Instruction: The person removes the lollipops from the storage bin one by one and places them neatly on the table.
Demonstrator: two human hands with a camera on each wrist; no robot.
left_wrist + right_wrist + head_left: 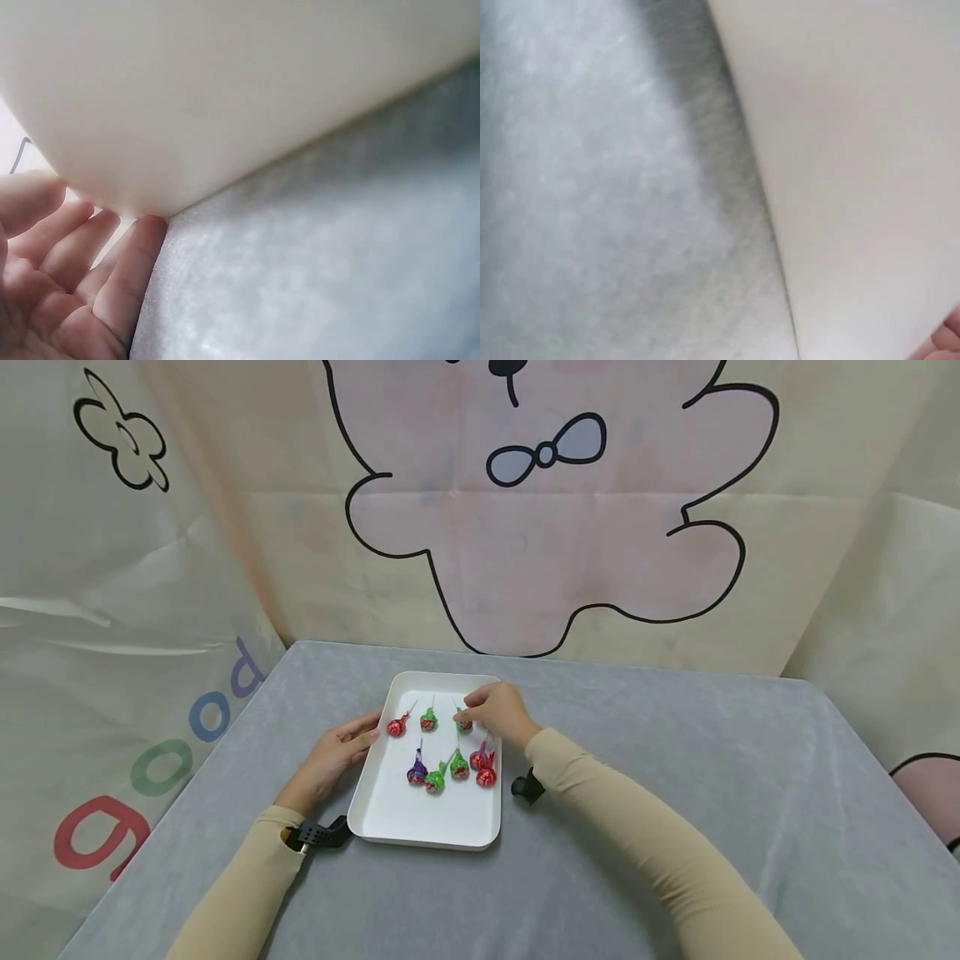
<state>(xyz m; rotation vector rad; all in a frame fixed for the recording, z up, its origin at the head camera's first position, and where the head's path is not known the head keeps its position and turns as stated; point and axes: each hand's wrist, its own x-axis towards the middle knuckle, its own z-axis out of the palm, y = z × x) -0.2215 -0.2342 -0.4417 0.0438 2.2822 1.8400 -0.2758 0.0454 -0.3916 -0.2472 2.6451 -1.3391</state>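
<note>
A white tray (420,822) lies on the table with several wrapped lollipops on it. My left hand (333,760) rests at the tray's left side; its extended fingertips touch the wall of the tray (150,150) in the left wrist view. Over the far right corner, my right hand (502,712) pinches a green-and-red lollipop (463,726), partly hidden by the fingers. In the same far row are a red lollipop (397,727) and a green one (428,720). Nearer me lie a purple lollipop (416,773), two green ones, a pink-purple one (478,758) and a red one (486,775).
A grey cloth (675,752) covers the table under the tray. Behind it hangs a printed backdrop (540,552) with a cartoon figure, and another sheet with coloured letters (161,768) stands at the left. Black straps (318,835) sit on the wrists.
</note>
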